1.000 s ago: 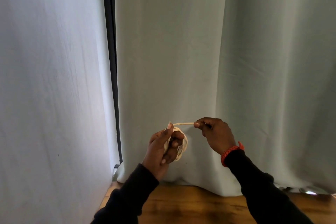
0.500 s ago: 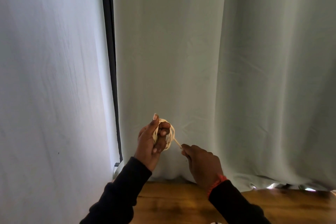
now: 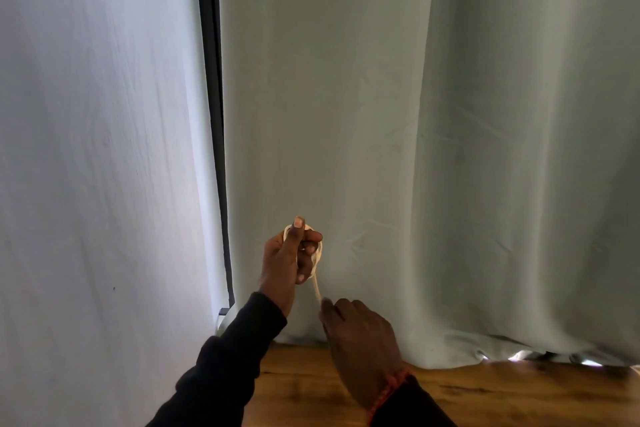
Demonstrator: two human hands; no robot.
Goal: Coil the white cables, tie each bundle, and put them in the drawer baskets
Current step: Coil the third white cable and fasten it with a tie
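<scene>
Left hand [image 3: 287, 260] grips small white coiled cable bundle [image 3: 316, 255]; right hand [image 3: 360, 333], at 5 o'clock, pinches taut tail [image 3: 316, 289]. Risk: overpull collapses coil.

Pale curtains [image 3: 346, 114] are hanging at the far side, a dark frame [image 3: 212, 80] showing between them, over a near wooden floor [image 3: 502, 395].

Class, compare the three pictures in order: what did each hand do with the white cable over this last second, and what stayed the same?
The right hand, pinching the loose end of the white cable, swung from level with the coil on its right down to below it, so the strand now runs downward. The left hand kept gripping the coil, thumb on top, shifting only slightly. The curtain and wooden floor are unchanged.
</scene>
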